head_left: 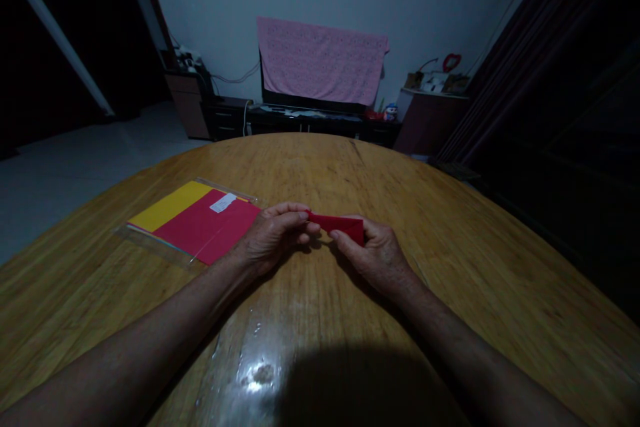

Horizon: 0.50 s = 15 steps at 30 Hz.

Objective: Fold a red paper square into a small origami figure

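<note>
Closest in, both bare forearms lie along a round wooden table [320, 167], and the left hand [274, 239] and right hand [373, 257] meet over a folded strip of red paper [336, 227]. Each hand keeps a narrow pinch on one end of the strip, holding it just above the wood. Pulling too hard between the hands could crease or tear the paper, and a loosened pinch could let it slip or spring open.

Just beside the left hand lies a clear plastic sleeve [150, 240] containing a yellow sheet [170, 207] and a red sheet [210, 230], with a white label [223, 203] on top. The varnished tabletop shows a bright glare [257, 373] near the person. Beyond its far edge, a pink cloth [320, 60] hangs over a television on a low black stand [300, 123]. A wooden cabinet [427, 121] stands to the right, near a dark curtain [500, 80].
</note>
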Each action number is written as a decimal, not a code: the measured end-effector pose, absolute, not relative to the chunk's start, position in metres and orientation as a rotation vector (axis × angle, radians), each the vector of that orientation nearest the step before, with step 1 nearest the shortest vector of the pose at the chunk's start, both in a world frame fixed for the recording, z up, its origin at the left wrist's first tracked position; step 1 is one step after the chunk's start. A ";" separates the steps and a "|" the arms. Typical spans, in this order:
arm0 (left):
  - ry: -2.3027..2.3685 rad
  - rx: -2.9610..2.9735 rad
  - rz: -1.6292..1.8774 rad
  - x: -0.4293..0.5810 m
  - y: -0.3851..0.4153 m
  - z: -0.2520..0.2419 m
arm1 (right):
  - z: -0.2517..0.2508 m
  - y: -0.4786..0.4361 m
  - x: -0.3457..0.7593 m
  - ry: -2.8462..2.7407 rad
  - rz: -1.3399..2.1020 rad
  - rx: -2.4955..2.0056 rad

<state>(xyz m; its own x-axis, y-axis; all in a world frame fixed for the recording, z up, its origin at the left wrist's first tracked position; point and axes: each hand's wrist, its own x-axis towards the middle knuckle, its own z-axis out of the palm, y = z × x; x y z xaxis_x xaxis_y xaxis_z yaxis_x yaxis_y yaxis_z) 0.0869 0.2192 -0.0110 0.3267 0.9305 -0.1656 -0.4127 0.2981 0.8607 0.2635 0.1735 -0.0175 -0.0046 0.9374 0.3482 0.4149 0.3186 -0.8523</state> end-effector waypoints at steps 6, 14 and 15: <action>0.708 0.802 0.952 0.085 0.221 -0.013 | -0.021 0.178 0.267 -1.672 0.433 -1.156; 0.622 0.800 0.901 0.081 0.222 -0.014 | -0.017 0.178 0.269 -1.788 0.259 -1.082; 0.616 0.794 0.896 0.081 0.222 -0.014 | -0.017 0.178 0.270 -1.791 0.254 -1.077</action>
